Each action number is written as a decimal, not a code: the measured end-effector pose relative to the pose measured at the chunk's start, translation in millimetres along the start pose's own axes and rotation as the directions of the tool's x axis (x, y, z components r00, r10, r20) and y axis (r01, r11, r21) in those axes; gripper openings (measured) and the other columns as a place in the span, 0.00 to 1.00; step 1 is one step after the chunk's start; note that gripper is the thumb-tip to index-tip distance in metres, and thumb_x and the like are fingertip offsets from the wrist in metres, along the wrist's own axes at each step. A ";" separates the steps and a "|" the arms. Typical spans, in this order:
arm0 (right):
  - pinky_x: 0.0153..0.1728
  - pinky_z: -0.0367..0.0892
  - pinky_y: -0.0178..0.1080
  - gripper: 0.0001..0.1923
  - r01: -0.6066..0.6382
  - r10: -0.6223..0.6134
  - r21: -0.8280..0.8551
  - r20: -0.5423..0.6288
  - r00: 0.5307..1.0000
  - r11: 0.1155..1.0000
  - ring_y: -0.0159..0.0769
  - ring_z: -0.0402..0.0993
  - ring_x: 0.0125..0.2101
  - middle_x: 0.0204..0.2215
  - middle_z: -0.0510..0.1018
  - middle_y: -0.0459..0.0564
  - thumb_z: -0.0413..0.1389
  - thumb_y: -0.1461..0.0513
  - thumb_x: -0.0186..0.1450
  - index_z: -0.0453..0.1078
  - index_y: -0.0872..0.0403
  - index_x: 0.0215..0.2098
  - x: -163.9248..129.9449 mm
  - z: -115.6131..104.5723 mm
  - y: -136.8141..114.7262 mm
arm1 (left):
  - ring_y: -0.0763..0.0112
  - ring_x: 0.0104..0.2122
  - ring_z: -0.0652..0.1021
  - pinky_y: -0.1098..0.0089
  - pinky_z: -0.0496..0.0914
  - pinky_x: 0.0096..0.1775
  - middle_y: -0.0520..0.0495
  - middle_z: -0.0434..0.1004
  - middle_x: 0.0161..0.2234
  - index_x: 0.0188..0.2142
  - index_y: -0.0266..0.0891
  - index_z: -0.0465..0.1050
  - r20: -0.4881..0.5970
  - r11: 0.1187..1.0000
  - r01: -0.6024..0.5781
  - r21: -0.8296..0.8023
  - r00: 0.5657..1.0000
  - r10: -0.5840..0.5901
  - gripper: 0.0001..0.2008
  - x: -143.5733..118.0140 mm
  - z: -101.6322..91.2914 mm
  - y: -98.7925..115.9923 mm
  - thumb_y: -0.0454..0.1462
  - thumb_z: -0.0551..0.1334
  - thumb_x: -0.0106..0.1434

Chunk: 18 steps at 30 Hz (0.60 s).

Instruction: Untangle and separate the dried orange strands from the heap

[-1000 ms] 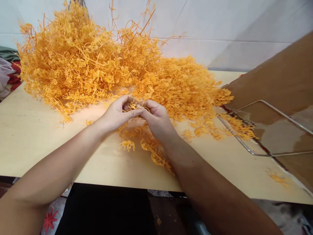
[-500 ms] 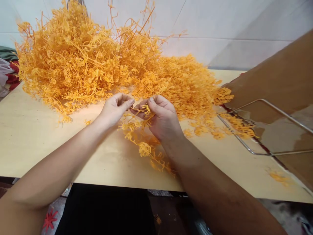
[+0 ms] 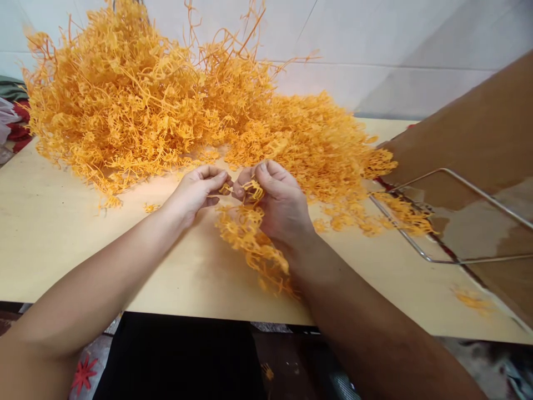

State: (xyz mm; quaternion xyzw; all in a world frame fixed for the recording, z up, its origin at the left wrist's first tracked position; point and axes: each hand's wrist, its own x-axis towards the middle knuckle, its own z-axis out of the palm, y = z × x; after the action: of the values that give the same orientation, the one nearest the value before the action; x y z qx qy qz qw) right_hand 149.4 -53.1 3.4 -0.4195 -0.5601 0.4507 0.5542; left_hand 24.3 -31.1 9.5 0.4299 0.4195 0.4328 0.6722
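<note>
Both hands pinch at bench centre: left hand (image 3: 195,191) nips a small sprig, right hand (image 3: 277,203) clamps a tangled orange plastic sprig bunch (image 3: 250,239), likely light, springy & snaggy, w/ main heap (image 3: 137,105) at 11 o'clock.

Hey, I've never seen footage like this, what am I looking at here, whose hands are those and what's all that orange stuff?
This picture comes from a camera worn on a person's head, looking forward and down, so the two bare arms reaching in from the bottom are that person's own. The left hand pinches a small orange piece between its fingertips. The right hand grips a bunch of orange plastic sprigs that hangs down from it onto the table. They work over a pale wooden table. Behind the hands lies a big tangled heap of the same orange sprigs. At right is a brown bag held open by a wire frame, with a few sprigs at its mouth.
</note>
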 end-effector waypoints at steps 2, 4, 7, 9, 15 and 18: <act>0.22 0.58 0.34 0.19 -0.056 0.054 0.032 0.041 0.998 0.998 0.28 0.62 0.21 0.18 0.61 0.43 0.49 0.50 0.61 0.48 0.52 0.22 0.7 -1.2 -1.5 | 0.84 0.21 0.68 0.80 0.58 0.23 0.56 0.66 0.22 0.25 0.36 0.62 0.012 1.000 0.020 0.013 1.000 -0.020 0.06 -0.1 2.9 -3.4 0.31 0.58 0.56; 0.20 0.53 0.34 0.20 -0.117 0.106 0.102 0.112 0.988 0.988 0.25 0.53 0.17 0.16 0.55 0.41 0.51 0.51 0.60 0.47 0.52 0.21 -0.3 -2.7 -4.1 | 0.86 0.17 0.63 0.81 0.54 0.20 0.57 0.62 0.19 0.24 0.36 0.60 0.036 0.999 0.024 0.022 0.999 -0.025 0.08 2.9 2.6 -7.1 0.31 0.58 0.57; 0.17 0.48 0.33 0.19 -0.281 0.216 0.190 0.304 0.928 0.941 0.23 0.46 0.15 0.15 0.52 0.39 0.53 0.53 0.59 0.49 0.52 0.20 -7.2 -2.6 -10.2 | 0.86 0.13 0.56 0.81 0.47 0.16 0.58 0.56 0.16 0.23 0.37 0.57 -0.002 1.000 0.030 0.001 1.000 -0.030 0.09 13.2 -7.0 -8.4 0.30 0.54 0.59; 0.16 0.45 0.32 0.18 -0.401 0.290 0.185 0.438 0.851 0.897 0.23 0.48 0.15 0.15 0.55 0.40 0.54 0.54 0.59 0.53 0.53 0.20 -13.7 -0.6 -13.7 | 0.86 0.12 0.55 0.81 0.46 0.16 0.58 0.55 0.15 0.23 0.37 0.55 -0.069 0.999 0.031 -0.037 0.997 -0.033 0.09 20.1 -16.7 -5.2 0.30 0.53 0.59; 0.14 0.45 0.30 0.15 -0.531 0.422 0.108 0.485 0.766 0.840 0.21 0.50 0.15 0.16 0.59 0.40 0.53 0.55 0.61 0.59 0.55 0.22 -15.1 0.6 -8.3 | 0.81 0.22 0.72 0.76 0.66 0.27 0.52 0.72 0.25 0.28 0.36 0.58 -0.112 0.997 0.024 -0.071 0.993 -0.032 0.06 16.7 -21.4 8.2 0.31 0.51 0.62; 0.15 0.45 0.30 0.15 -0.468 0.382 0.130 0.410 0.828 0.874 0.21 0.51 0.16 0.16 0.59 0.41 0.51 0.57 0.62 0.56 0.55 0.21 -8.4 -1.5 -3.6 | 0.81 0.21 0.71 0.76 0.65 0.26 0.54 0.71 0.24 0.32 0.37 0.63 -0.036 1.000 0.021 0.017 0.999 -0.020 0.05 11.1 -15.4 8.4 0.28 0.51 0.61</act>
State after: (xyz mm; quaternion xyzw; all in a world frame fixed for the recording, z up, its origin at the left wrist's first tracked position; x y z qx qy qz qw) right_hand 151.3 -62.1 4.8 -0.3758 -0.4915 0.6947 0.3668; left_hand 11.1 -15.1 11.0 0.4238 0.4395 0.4298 0.6652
